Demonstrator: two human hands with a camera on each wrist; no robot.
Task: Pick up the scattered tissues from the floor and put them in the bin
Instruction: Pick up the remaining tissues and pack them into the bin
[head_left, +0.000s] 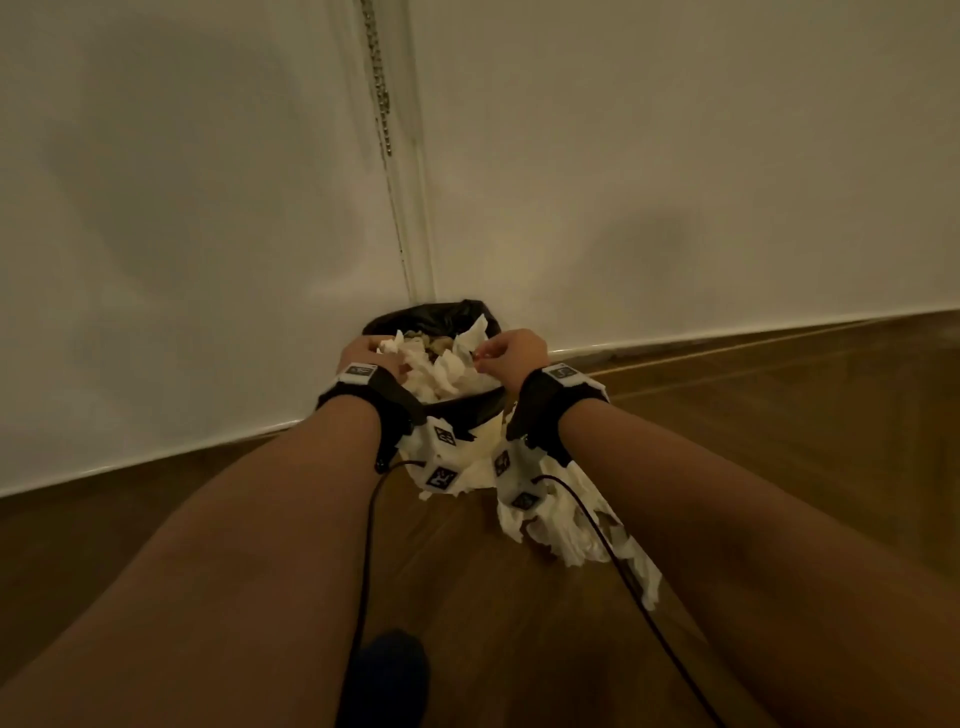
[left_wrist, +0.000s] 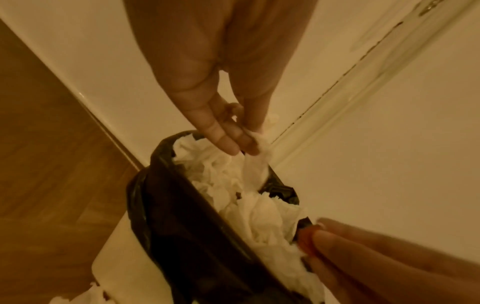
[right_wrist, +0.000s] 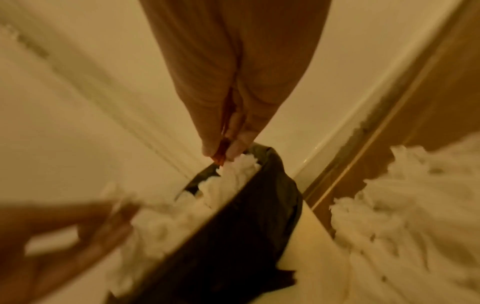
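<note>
While both hands are hovering over the bin (head_left: 470, 410), the left hand (left_wrist: 221, 115) is pinching a tissue (left_wrist: 255, 164) and the right hand (right_wrist: 228, 144) is pinching an orange scrap (right_wrist: 221, 152); next comes releasing, then fetching the floor tissues (head_left: 566, 525) lying below the right wrist.

The crumpled white paper tissues (head_left: 441, 371) look soft and matt. The black plastic liner (left_wrist: 166, 205) of the bin is thin, wrinkled and slightly glossy. The brown wooden floor (head_left: 779, 415) is smooth with a light shine. The white wall (head_left: 675, 182) is smooth and matt.
</note>
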